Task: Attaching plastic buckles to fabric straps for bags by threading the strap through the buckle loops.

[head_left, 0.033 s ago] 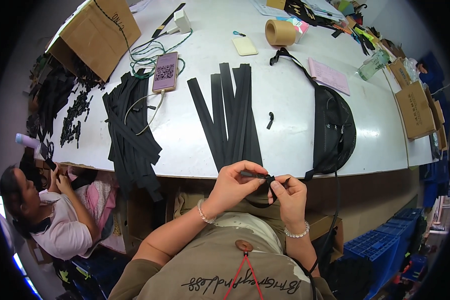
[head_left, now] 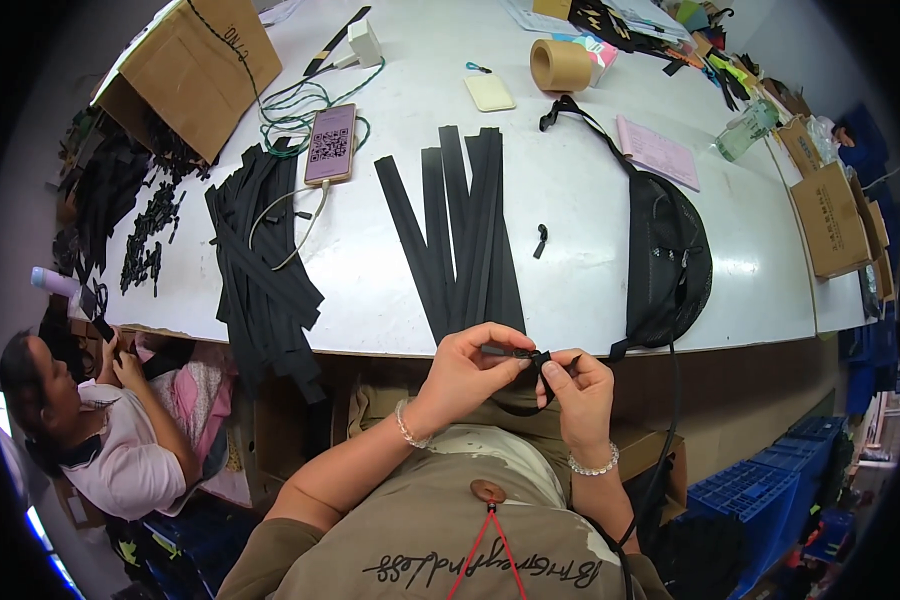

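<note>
Just past the table's near edge, above my lap, my hands meet over a black zipper strip [head_left: 515, 408] that loops down between them. My left hand [head_left: 470, 365] pinches a small dark zipper pull [head_left: 494, 349]. The fingers of my right hand [head_left: 578, 390] are closed on the end of the strip, close to the pull. Several flat black zipper strips [head_left: 485, 230] lie fanned out beyond my hands. A single loose zipper pull [head_left: 541, 241] rests to their right.
Left are another heap of black strips [head_left: 260, 250], a phone [head_left: 330, 145] on a cable, small black pulls [head_left: 150, 235] and a cardboard box [head_left: 205, 75]. Right are a black mesh bag [head_left: 665, 260], a pink notepad [head_left: 658, 152] and a bottle [head_left: 747, 132]. A person [head_left: 120, 430] sits at left.
</note>
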Available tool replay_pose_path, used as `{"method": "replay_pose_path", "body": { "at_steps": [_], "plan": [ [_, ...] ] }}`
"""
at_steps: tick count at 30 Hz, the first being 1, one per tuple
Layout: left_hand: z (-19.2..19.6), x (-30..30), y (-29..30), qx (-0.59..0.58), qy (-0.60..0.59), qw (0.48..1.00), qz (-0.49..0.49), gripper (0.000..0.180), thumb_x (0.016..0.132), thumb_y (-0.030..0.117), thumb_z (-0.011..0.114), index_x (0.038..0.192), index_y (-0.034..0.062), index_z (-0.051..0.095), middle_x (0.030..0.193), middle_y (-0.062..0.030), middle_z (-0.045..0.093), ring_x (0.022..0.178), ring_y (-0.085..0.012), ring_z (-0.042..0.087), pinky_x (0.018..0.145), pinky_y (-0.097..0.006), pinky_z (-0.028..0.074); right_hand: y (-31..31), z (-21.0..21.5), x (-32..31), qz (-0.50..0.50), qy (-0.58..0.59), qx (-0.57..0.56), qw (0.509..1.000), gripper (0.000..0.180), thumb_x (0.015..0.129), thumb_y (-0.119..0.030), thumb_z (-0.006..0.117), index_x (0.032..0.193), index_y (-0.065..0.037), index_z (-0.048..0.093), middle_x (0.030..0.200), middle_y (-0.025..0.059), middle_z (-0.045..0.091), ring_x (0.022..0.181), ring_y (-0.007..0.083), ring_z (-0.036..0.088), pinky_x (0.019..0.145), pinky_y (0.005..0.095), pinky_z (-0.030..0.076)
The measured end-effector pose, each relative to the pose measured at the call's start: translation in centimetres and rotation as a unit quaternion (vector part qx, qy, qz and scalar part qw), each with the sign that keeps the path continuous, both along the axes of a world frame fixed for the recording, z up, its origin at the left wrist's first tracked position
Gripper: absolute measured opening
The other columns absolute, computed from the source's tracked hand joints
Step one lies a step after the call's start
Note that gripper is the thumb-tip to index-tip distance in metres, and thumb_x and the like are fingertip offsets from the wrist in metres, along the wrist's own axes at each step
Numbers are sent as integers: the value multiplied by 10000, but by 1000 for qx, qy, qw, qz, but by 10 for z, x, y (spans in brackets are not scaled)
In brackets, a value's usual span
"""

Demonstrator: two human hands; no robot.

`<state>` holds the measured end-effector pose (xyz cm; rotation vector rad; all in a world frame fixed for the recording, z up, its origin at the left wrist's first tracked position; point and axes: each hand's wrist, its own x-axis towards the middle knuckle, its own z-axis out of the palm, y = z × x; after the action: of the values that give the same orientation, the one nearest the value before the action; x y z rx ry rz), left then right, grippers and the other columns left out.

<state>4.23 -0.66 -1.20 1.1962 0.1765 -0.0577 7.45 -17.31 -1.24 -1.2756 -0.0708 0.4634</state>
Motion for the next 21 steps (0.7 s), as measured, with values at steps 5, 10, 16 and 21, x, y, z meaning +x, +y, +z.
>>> {"method": "replay_pose_path", "body": {
  "at_steps": [5, 10, 16, 21],
  "plan": [
    [1, -1, 0, -14, 19, 1000, -16, 218, 822, -26, 608, 1040, -21, 603, 955, -65, 626, 873, -100, 608, 792, -216, 523, 6, 2, -2, -22, 10, 17, 1000, 103, 862, 12, 555, 957, 52, 554, 760, 74, 581, 609, 113, 552, 497, 222, 469],
    [-4, -2, 8, -201, 138, 969, -45, 276, 885, 69, 573, 1151, -2, 575, 952, -72, 632, 848, -108, 629, 787, -218, 535, 12, 2, -5, -5, 18, 14, 1000, 109, 863, 12, 553, 964, 53, 554, 796, 77, 584, 615, 116, 557, 497, 231, 473],
    [-6, -2, 12, -308, 154, 938, -28, 301, 914, 108, 541, 1199, 10, 548, 950, -63, 624, 823, -106, 627, 784, -210, 537, 13, 0, -6, -5, 31, 18, 999, 118, 854, 30, 569, 968, 62, 570, 800, 80, 603, 629, 105, 572, 515, 217, 485],
    [-7, -4, 11, -246, 141, 959, -32, 317, 916, 117, 543, 1220, 27, 544, 954, -53, 618, 823, -86, 603, 789, -202, 520, 15, -2, -6, -7, 29, 25, 999, 109, 852, 39, 566, 959, 60, 567, 785, 71, 590, 624, 108, 570, 511, 220, 482]
  ]
}}
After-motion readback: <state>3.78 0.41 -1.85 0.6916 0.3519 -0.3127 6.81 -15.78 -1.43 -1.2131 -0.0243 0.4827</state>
